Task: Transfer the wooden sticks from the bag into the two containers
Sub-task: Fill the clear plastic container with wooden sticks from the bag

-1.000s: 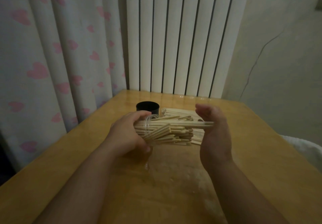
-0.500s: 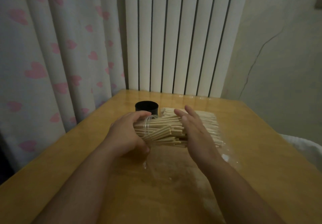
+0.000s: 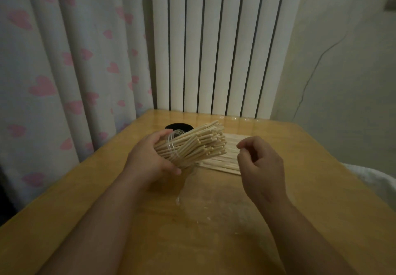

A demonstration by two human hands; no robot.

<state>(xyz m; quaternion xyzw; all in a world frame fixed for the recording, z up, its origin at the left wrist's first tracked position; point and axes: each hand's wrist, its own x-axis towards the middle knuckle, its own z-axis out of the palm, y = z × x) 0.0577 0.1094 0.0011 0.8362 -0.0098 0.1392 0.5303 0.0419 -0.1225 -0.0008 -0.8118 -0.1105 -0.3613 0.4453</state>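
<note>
The right hand (image 3: 261,167) has come off the wooden sticks (image 3: 199,146), where its flat fingers lay half a second ago. It now hangs to their right, clear of them, fingers loosely curled with nothing visible in them. The bundle has swung as well: it lay nearly level before, and its free ends now point up and to the right. The left hand (image 3: 147,161) has kept its place and its grip, thumb on top and fingers underneath, wrapped round the clear container (image 3: 171,144) that holds the near ends of the sticks above the table (image 3: 321,189). With the right hand gone, a flat layer of loose sticks (image 3: 222,163) shows on the tabletop behind and below the tilted bundle. Whether the bag encloses them cannot be told. The black container (image 3: 179,126) stands where it was, partly hidden behind the bundle.
</note>
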